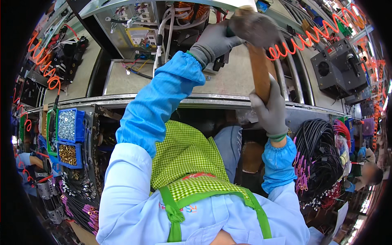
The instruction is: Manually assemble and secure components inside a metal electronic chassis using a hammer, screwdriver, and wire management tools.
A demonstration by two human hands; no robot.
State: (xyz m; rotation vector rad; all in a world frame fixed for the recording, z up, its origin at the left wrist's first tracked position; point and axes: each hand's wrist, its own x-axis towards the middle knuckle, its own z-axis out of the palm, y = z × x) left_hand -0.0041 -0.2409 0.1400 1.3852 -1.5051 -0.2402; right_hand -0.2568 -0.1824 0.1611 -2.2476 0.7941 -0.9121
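Note:
My right hand point(269, 107), in a grey glove, is wrapped round the wooden handle of a hammer point(260, 73). The hammer's dark, heavy head is smeared by motion and sits beside my left hand. My left hand point(217, 41), gloved in grey too, reaches to the open front of a metal cabinet point(139, 14). Its fingers are curled, and the hammer head partly covers what they hold. Inside the cabinet are a copper-coloured coil point(192, 11), white cables point(162, 34) and a yellow-edged circuit board point(141, 37).
Blue bins of silver screws point(71, 124) and brass fasteners point(67, 154) stand at left. Bundled black cables point(320, 157) hang at right. A black metal unit point(339, 67) and a red coiled hose point(304, 43) are on the far right. Metal rails edge the bench point(232, 83).

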